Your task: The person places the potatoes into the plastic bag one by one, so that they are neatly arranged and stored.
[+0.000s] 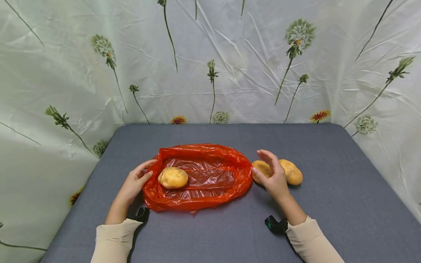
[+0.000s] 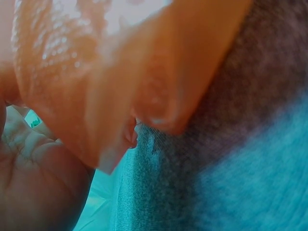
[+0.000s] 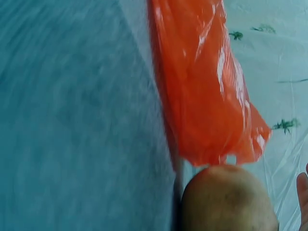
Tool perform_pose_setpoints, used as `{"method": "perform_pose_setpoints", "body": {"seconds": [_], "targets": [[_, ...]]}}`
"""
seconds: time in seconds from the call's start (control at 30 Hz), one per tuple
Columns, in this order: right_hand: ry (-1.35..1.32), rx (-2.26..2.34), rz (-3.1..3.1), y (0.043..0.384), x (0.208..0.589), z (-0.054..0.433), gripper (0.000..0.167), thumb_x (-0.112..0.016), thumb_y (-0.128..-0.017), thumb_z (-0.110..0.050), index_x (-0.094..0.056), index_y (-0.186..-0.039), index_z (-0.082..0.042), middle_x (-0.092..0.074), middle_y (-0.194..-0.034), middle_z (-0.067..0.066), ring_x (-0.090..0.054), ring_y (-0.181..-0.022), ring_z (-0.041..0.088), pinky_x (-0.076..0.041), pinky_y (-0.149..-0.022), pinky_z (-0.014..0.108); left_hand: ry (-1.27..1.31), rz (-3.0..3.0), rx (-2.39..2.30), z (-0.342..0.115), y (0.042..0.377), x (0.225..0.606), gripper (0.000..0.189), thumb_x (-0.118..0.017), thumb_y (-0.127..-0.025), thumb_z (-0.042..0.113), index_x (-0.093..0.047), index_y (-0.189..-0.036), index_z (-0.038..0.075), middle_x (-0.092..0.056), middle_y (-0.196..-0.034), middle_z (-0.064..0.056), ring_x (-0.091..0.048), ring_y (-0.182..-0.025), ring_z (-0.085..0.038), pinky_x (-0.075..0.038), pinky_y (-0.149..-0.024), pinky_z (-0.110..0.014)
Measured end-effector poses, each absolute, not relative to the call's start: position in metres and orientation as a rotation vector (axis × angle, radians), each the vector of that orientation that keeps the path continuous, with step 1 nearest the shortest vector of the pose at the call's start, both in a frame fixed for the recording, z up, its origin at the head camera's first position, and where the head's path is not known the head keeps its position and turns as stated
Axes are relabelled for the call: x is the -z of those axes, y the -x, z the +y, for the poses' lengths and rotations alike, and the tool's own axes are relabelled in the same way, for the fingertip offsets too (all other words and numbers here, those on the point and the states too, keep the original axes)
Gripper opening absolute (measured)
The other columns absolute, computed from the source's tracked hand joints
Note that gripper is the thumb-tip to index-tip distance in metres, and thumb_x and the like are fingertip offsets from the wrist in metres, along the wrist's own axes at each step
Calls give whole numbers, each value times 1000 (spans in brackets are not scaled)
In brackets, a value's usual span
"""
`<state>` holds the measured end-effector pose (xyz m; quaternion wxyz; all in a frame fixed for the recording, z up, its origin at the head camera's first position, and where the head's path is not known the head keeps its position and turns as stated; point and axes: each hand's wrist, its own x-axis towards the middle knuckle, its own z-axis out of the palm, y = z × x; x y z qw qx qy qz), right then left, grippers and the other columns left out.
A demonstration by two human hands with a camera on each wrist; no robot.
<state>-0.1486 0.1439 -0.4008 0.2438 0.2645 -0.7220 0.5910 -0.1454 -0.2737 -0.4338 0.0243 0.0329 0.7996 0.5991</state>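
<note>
A red plastic bag (image 1: 200, 205) lies spread on the table with its mouth facing up. Inside, toward the left end, sits one potato (image 1: 173, 178). My left hand (image 1: 133, 182) touches the bag's left edge, thumb and fingers apart. In the left wrist view the bag's film (image 2: 72, 96) hangs before part of the palm. Beyond the right end of the bag, my right hand (image 1: 274, 179) spreads thumb and fingers, its thumb tip right at the rim. A second potato (image 1: 261, 168) shows between them, and a third potato (image 1: 292, 173) rests beyond the hand.
A dark grey cloth covers the table (image 1: 210, 237). Behind it hangs a pale curtain (image 1: 230, 91) printed with dandelions. Each wrist wears a black band, the left band (image 1: 142, 214) and the right band (image 1: 275, 224) both close over the tabletop.
</note>
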Motion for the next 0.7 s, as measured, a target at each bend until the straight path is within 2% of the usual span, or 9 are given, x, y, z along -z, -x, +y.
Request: {"method": "perform_pose_setpoints", "body": {"seconds": [0.3,0.53,0.7], "targets": [[-692,-1598,-1941,148,405,158,55,-58,-63,29,-40,-114,20,-46,-107,38,-49,-110,16,-35,-94,26,-82,2471,-1838,-273,145,432,41,-48,-93,9,-40,-134,7,-42,-124,-20,-55,-89,-18,-50,-67,-27],[-683,-1547,-1901,149,408,170,53,-59,-63,26,-41,-113,21,-47,-104,39,-50,-109,18,-36,-92,25,-96,2466,-1840,-274,145,432,41,-46,-93,4,-38,-133,2,-42,-122,-23,-55,-86,-18,-50,-66,-27],[-662,-1510,-1887,147,410,182,52,-58,-62,26,-42,-111,23,-49,-104,37,-51,-107,19,-36,-93,26,-92,2469,-1844,-275,146,433,41,-47,-93,7,-40,-133,5,-42,-122,-21,-55,-86,-17,-50,-66,-27]]}}
